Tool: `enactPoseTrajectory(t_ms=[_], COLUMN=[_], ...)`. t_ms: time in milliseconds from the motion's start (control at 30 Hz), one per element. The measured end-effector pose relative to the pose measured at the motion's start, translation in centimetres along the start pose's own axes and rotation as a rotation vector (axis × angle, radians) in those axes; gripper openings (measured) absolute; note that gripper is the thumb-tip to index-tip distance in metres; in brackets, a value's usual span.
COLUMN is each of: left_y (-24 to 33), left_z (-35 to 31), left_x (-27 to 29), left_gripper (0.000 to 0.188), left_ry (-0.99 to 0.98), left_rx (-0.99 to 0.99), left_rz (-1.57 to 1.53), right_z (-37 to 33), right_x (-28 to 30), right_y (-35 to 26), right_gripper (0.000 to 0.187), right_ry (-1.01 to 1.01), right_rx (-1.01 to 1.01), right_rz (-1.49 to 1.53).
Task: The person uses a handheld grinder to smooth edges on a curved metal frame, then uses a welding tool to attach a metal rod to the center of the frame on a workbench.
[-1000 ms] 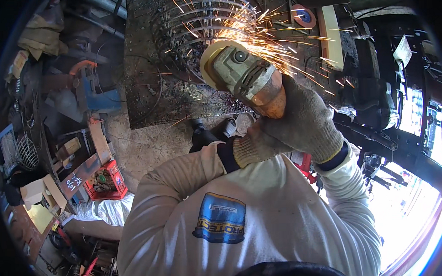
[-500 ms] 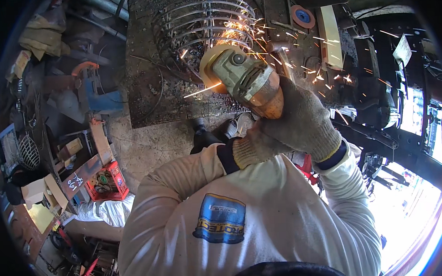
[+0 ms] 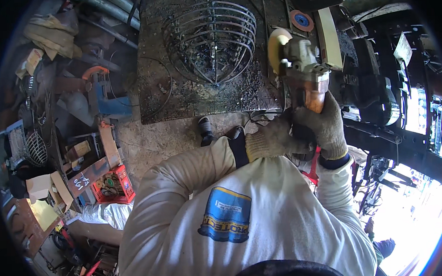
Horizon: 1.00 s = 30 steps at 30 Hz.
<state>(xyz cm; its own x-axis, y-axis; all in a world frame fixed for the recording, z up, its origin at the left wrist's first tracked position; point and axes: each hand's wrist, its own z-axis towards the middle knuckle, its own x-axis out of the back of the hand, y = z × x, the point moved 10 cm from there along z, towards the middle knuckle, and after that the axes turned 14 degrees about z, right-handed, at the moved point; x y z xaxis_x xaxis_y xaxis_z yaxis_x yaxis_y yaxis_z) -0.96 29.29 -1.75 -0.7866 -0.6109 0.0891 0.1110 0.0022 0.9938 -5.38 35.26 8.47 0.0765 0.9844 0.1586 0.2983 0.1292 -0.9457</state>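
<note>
Both of my hands wear grey knitted gloves and hold an angle grinder at the right near part of the dark workbench. My right hand is closed around the orange body. My left hand is closed at its rear end, its fingers partly hidden. The grinder's pale yellow disc faces left, blurred, and no sparks show. To its left, apart from the disc, lies a cage-like frame of bent metal rods. Its curved bars meet in a point at the near side.
A loose disc with a blue centre lies at the bench's far right, beside a pale yellow bar. Dark metal machinery stands at right. Off to the left are a blue metal piece and a red crate of discs.
The grinder has come off the rod frame and swung right, and the sparks have stopped. Both hands moved right with it. The whole frame now shows.
</note>
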Motion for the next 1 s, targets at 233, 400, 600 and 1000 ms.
enactPoseTrajectory(t_ms=[233, 400, 600, 1000], left_y=[1.5, 2.4, 3.1, 2.9], left_z=[0.1, 0.5, 0.5, -1.0], left_x=[-0.2, 1.8, 2.2, 1.0], left_gripper=[0.050, 0.041, 0.055, 0.070], left_ry=[-0.089, 0.051, 0.169, 0.170], left_rx=[0.095, 0.173, 0.245, 0.308], left_rz=[-0.203, 0.258, 0.463, 0.533], right_z=[-0.6, 0.2, -0.5, -1.3], right_x=[2.5, 3.8, 4.6, 4.7], right_y=[2.7, 5.0, 6.2, 8.0], right_gripper=[0.047, 0.049, 0.052, 0.056], right_ry=[0.132, 0.139, 0.146, 0.127], right_rx=[0.086, 0.165, 0.224, 0.142], right_rz=[0.411, 0.557, 0.749, 0.760])
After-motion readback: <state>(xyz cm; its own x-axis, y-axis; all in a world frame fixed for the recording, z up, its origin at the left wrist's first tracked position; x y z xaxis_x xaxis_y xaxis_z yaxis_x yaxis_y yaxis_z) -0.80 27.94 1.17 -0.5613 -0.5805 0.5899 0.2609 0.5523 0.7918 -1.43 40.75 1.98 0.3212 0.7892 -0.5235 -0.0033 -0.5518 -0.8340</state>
